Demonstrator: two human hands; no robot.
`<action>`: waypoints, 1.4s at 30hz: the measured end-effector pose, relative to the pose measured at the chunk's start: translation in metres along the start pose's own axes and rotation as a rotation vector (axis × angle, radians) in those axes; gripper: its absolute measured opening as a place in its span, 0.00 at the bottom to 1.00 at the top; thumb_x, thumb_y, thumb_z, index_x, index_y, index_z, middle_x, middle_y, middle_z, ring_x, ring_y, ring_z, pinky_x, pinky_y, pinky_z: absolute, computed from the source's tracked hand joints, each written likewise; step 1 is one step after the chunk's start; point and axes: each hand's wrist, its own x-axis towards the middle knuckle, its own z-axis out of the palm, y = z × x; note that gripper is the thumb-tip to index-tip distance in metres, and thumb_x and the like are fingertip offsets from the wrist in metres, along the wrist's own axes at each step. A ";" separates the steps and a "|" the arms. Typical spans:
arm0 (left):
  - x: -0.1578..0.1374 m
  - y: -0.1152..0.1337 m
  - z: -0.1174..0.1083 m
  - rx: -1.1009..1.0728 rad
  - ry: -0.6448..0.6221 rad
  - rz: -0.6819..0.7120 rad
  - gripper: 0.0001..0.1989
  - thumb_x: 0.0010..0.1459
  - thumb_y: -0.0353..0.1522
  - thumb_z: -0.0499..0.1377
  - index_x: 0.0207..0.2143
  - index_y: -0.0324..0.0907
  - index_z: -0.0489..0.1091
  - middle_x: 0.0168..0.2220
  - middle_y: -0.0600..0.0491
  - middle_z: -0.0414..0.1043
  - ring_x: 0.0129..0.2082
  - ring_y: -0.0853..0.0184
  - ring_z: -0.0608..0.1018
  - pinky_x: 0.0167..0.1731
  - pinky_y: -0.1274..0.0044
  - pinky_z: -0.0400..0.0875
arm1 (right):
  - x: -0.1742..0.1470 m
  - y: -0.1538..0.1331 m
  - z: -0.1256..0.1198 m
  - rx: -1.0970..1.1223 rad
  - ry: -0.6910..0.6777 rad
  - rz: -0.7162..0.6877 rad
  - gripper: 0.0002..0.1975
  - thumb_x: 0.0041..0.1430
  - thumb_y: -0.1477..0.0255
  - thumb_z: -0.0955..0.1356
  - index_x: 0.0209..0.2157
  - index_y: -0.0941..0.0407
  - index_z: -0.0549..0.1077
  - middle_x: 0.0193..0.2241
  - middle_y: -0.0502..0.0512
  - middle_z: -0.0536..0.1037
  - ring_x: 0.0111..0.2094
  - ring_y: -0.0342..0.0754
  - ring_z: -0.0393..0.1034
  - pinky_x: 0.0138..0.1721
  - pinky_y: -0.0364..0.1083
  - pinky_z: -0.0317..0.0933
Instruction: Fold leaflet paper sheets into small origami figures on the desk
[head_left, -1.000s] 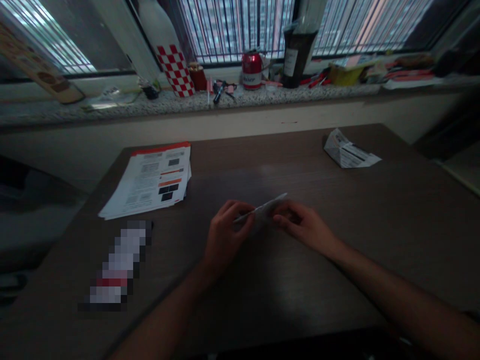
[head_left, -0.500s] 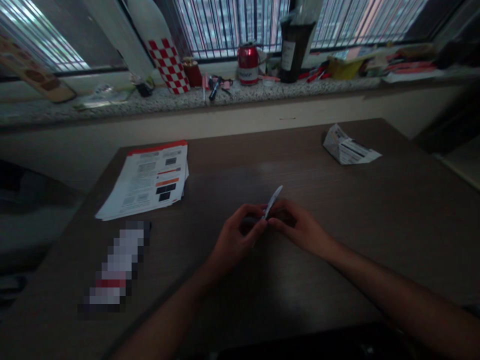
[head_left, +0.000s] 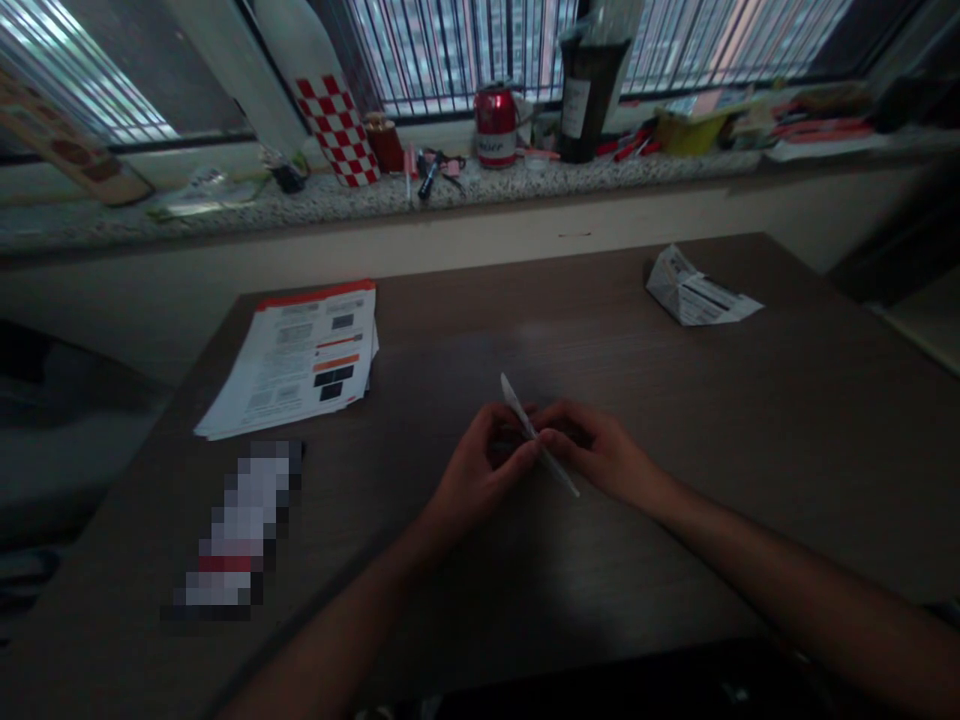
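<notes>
Over the middle of the table, I hold a thin, pale piece of folded paper [head_left: 559, 474] between both hands, seen nearly edge-on. It slants from upper left to lower right. My left hand [head_left: 478, 462] pinches it with thumb and fingertips from the left. My right hand [head_left: 600, 448] is closed on it from the right, the thumbs almost meeting at its middle. The far fingers of both hands are partly hidden behind the paper and thumbs.
A stack of printed sheets [head_left: 292, 370] lies at the left of the brown table [head_left: 450, 320], with a blurred-out phone-like object [head_left: 244, 525] below it. Another folded printed paper [head_left: 701, 295] stands at the back right. Along the windowsill are a red can [head_left: 496, 125] and a dark bottle [head_left: 585, 105].
The paper has turned between my fingers: its top end leaned right before and now leans left, and its lower end now shows below my hands. Both hands stay in nearly the same place.
</notes>
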 end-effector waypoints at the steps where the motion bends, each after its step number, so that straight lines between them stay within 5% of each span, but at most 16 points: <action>1: 0.000 -0.001 0.000 -0.009 0.015 -0.001 0.15 0.65 0.39 0.68 0.47 0.43 0.68 0.57 0.43 0.74 0.55 0.56 0.79 0.53 0.65 0.76 | 0.000 0.000 0.000 -0.005 -0.009 -0.001 0.11 0.70 0.60 0.70 0.46 0.51 0.77 0.46 0.56 0.83 0.51 0.53 0.78 0.54 0.54 0.71; 6: 0.000 -0.005 -0.001 -0.039 0.047 -0.001 0.18 0.66 0.40 0.66 0.51 0.43 0.66 0.60 0.42 0.73 0.58 0.56 0.78 0.55 0.64 0.75 | 0.000 -0.002 0.000 -0.013 -0.030 0.028 0.11 0.69 0.60 0.70 0.47 0.51 0.78 0.46 0.55 0.82 0.49 0.52 0.79 0.53 0.54 0.72; 12: 0.001 -0.006 -0.001 -0.044 0.072 -0.063 0.20 0.65 0.42 0.67 0.50 0.44 0.63 0.48 0.46 0.77 0.48 0.57 0.83 0.48 0.66 0.77 | 0.000 -0.003 0.002 -0.035 -0.013 0.024 0.10 0.67 0.63 0.72 0.47 0.50 0.77 0.46 0.53 0.81 0.51 0.52 0.77 0.54 0.53 0.72; 22: 0.003 -0.006 -0.004 0.023 0.078 0.019 0.21 0.66 0.36 0.65 0.57 0.43 0.66 0.58 0.43 0.73 0.53 0.57 0.80 0.53 0.64 0.77 | 0.000 0.008 0.003 0.074 -0.004 0.083 0.17 0.64 0.66 0.74 0.52 0.51 0.73 0.53 0.57 0.79 0.55 0.53 0.76 0.56 0.55 0.73; 36: 0.004 -0.004 -0.020 0.448 0.060 0.177 0.17 0.68 0.26 0.57 0.57 0.47 0.72 0.53 0.50 0.79 0.52 0.61 0.80 0.56 0.67 0.75 | 0.003 0.008 -0.013 -0.246 0.019 0.028 0.14 0.68 0.71 0.68 0.54 0.53 0.73 0.48 0.58 0.81 0.41 0.49 0.79 0.43 0.50 0.73; 42: 0.005 -0.005 -0.029 0.584 -0.033 0.301 0.20 0.67 0.24 0.56 0.58 0.47 0.75 0.58 0.48 0.75 0.57 0.60 0.78 0.59 0.66 0.72 | 0.005 0.015 -0.021 -0.433 -0.023 -0.142 0.17 0.67 0.76 0.67 0.56 0.51 0.74 0.50 0.57 0.80 0.48 0.53 0.78 0.49 0.52 0.71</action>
